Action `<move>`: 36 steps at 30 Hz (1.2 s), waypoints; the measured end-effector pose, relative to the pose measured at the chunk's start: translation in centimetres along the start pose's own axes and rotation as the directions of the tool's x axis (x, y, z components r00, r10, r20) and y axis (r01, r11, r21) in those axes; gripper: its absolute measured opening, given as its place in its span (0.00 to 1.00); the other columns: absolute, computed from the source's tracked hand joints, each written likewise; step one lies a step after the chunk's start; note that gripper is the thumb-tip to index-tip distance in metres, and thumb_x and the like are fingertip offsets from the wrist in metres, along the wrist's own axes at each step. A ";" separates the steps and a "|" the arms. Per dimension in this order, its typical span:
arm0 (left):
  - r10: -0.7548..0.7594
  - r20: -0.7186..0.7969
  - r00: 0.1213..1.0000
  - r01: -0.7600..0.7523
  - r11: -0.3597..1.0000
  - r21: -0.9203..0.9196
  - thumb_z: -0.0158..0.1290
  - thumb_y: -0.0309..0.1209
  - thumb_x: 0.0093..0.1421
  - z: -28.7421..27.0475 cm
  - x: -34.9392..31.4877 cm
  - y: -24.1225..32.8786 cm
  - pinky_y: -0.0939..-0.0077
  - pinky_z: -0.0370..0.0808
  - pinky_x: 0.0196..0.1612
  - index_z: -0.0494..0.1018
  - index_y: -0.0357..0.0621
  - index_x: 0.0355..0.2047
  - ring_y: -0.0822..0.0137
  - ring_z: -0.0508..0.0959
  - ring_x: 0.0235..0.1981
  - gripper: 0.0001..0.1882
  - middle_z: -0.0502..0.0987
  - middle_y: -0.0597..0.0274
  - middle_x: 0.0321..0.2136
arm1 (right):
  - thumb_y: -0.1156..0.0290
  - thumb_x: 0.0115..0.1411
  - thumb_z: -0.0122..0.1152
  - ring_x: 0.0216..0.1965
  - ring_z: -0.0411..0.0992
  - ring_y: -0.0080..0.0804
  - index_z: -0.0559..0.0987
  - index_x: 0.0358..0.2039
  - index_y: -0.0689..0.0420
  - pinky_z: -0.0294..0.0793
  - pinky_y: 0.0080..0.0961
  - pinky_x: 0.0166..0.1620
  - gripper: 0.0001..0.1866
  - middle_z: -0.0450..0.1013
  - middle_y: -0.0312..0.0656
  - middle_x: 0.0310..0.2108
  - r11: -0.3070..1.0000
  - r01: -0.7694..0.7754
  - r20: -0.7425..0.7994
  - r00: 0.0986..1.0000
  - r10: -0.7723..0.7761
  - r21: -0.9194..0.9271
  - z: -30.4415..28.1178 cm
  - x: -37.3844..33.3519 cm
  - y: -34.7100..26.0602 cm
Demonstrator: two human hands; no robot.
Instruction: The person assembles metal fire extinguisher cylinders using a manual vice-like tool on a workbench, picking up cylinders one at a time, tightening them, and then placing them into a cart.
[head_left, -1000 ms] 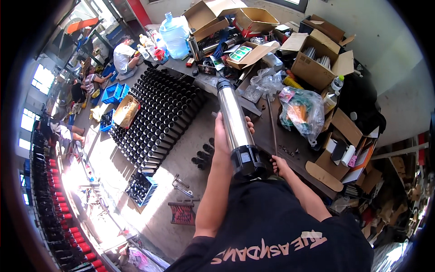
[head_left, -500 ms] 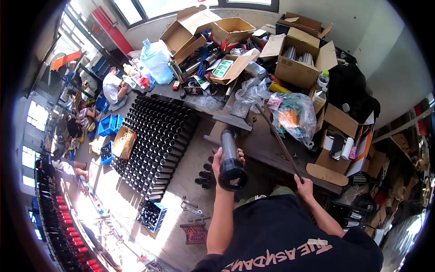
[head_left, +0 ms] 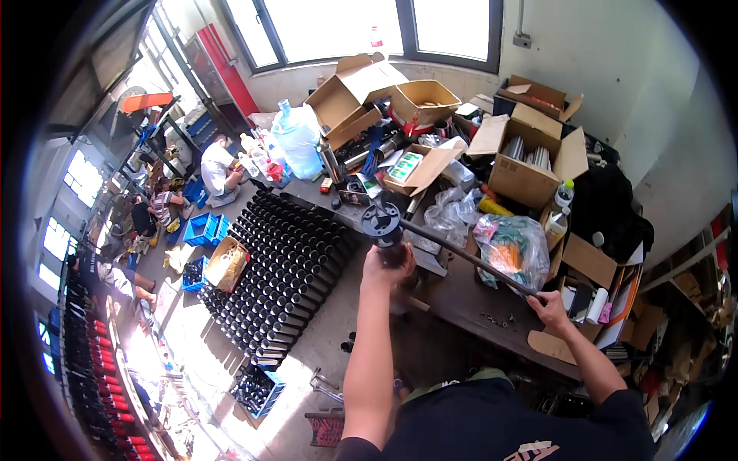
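My left hand (head_left: pixel 388 265) grips a metal cylinder (head_left: pixel 382 223) with a black end cap. It is held up in front of me, cap end toward the camera, so its body is mostly hidden. My right hand (head_left: pixel 550 306) is closed on the near end of a long dark rod (head_left: pixel 469 260). The rod slants up and left across the dark workbench (head_left: pixel 461 303), and its far end meets the cylinder's cap. Whether the rod enters the cylinder is not visible.
A clear plastic bag (head_left: pixel 511 246) of coloured items lies on the bench by the rod. Open cardboard boxes (head_left: pixel 530 165) crowd the bench's back and right. Rows of black tubes (head_left: pixel 284 265) cover the floor left of me. Other people (head_left: pixel 219 169) sit on the floor far left.
The cylinder tipped from upright to cap-end toward me. My right hand left the cylinder and took hold of the long rod from the bench, its far end now at the cap.
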State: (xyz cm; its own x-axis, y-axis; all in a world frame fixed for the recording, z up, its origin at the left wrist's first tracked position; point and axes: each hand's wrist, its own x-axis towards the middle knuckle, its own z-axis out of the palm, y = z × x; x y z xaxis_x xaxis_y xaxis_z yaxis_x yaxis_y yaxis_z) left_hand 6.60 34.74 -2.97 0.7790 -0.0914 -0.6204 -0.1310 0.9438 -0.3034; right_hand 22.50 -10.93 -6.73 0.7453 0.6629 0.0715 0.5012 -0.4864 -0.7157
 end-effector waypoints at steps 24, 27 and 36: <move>0.178 0.530 0.829 -0.299 0.942 0.152 0.52 0.37 0.56 -5.1 -10.1 -13.1 0.62 0.81 0.45 0.65 0.32 0.51 0.56 0.76 0.43 0.27 0.72 0.48 0.43 | 0.49 0.60 0.67 0.23 0.64 0.21 0.81 0.28 0.66 0.66 0.31 0.28 0.26 0.65 0.38 0.15 0.987 -0.155 -0.079 0.985 0.152 -0.041 -1.6 -0.6 9.7; 0.359 0.657 0.663 -0.691 0.632 0.352 0.48 0.52 0.61 -3.2 -12.9 -16.3 0.69 0.78 0.41 0.67 0.32 0.50 0.63 0.77 0.37 0.32 0.73 0.52 0.42 | 0.47 0.62 0.65 0.24 0.66 0.22 0.80 0.32 0.65 0.67 0.29 0.29 0.27 0.69 0.34 0.19 0.870 -0.488 0.068 0.872 0.484 0.071 7.9 -7.2 7.1; 0.353 0.834 0.425 -0.872 0.408 0.272 0.52 0.57 0.58 -2.5 -15.0 -16.3 0.69 0.77 0.37 0.67 0.31 0.50 0.64 0.78 0.34 0.38 0.72 0.54 0.42 | 0.51 0.62 0.63 0.11 0.50 0.18 0.66 0.21 0.46 0.46 0.20 0.14 0.20 0.56 0.26 0.15 0.235 -0.852 0.542 0.487 0.685 0.469 23.3 -5.9 0.1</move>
State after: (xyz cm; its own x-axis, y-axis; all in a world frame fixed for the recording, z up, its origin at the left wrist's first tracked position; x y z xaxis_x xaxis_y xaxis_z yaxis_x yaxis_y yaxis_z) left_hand -4.45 19.95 9.49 0.7961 0.5587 0.2325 -0.5658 0.5508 0.6136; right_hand 7.92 -1.64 -23.45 0.4683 0.2978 -0.8318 -0.7230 -0.4120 -0.5546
